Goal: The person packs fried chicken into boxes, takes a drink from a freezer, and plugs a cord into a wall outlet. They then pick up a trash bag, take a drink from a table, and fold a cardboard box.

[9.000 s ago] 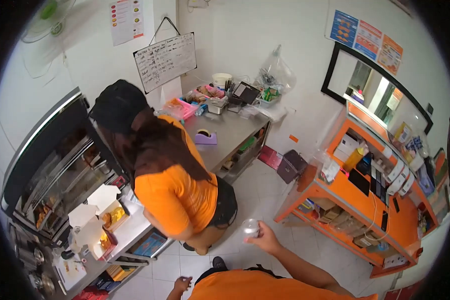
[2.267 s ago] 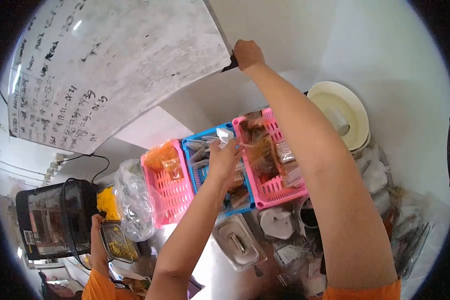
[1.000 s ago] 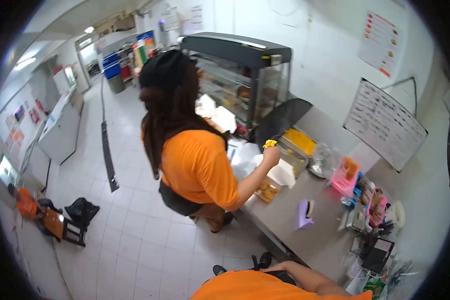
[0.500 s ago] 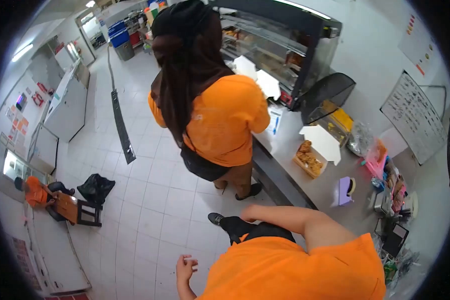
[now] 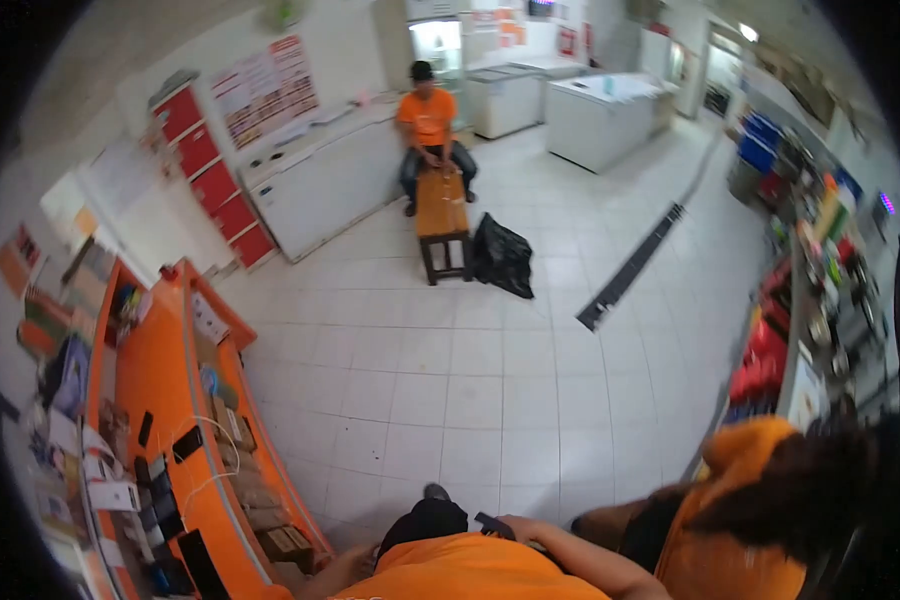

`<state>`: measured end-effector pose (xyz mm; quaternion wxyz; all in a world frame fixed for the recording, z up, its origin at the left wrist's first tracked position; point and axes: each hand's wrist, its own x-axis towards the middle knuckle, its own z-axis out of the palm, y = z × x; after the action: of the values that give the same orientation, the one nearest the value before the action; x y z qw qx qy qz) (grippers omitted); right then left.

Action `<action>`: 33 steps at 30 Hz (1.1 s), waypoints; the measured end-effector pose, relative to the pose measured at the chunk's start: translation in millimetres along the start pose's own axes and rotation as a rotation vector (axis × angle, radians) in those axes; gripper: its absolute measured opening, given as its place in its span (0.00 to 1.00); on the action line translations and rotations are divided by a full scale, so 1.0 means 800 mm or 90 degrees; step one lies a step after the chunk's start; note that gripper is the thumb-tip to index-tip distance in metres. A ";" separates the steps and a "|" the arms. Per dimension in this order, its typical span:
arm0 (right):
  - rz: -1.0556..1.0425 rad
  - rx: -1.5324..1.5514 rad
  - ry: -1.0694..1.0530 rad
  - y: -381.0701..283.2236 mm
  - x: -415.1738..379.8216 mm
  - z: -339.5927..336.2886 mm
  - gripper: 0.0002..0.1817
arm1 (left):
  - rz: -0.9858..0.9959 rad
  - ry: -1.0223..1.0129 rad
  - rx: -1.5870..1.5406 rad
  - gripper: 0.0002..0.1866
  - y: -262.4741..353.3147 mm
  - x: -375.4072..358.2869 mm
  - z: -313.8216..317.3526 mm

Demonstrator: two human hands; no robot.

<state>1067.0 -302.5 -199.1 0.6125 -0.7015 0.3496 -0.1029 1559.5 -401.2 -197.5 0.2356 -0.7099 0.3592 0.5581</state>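
Dark strap-like item (image 5: 494,524) at the wearer's waist, low in the middle of the view, right beside the right hand! Sweeping from the left now: an orange shelf unit (image 5: 160,370), dark devices and a pale cable (image 5: 210,482) on top, boxes (image 5: 286,540) stacked inside. Behind it stand the red lockers (image 5: 213,185). Down at the bottom, here's the left hand (image 5: 350,570), low between the shelf unit and the wearer's orange shirt (image 5: 480,570), blurred, and I can't tell whether it grips anything. Next, the black trousers (image 5: 425,523) and one dark shoe (image 5: 436,492) on the pale tiles. Up beyond, a seated person (image 5: 429,115) in orange, both hands low and close together at the end of a wooden bench (image 5: 441,205), a black bag (image 5: 503,257) just beside it. And the right hand (image 5: 518,527), at the waist, well apart from the left; whether it's clamped on the item, I can't tell. Further right, a long black strip (image 5: 630,268) lies on the floor, and another person (image 5: 740,500) in orange fills the lower corner by the cluttered counter (image 5: 802,385).
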 end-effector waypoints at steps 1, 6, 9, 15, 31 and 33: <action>0.020 0.120 0.070 -0.005 0.023 -0.024 0.33 | -0.016 0.001 -0.034 0.40 -0.006 0.000 0.006; 0.248 0.354 0.070 -0.173 0.078 -0.179 0.38 | -0.008 -0.032 -0.211 0.40 0.044 0.044 0.028; 0.336 0.633 -0.020 -0.157 0.113 -0.276 0.39 | 0.034 -0.037 -0.324 0.39 0.114 0.093 0.002; 0.175 -0.005 0.051 -0.114 0.248 -0.475 0.22 | 0.065 -0.078 -0.657 0.39 0.289 0.092 -0.167; 0.519 -0.028 -0.351 -0.111 0.573 -0.875 0.49 | 0.207 0.001 -0.521 0.35 0.638 0.184 -0.577; 0.463 -0.079 -0.334 -0.052 0.604 -0.927 0.39 | 0.085 -0.012 -0.405 0.43 0.648 0.202 -0.592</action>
<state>1012.7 -1184.4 -128.0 0.6334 -0.5710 0.4118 0.3213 1473.4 -1116.8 -192.7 -0.0316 -0.7174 0.2104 0.6634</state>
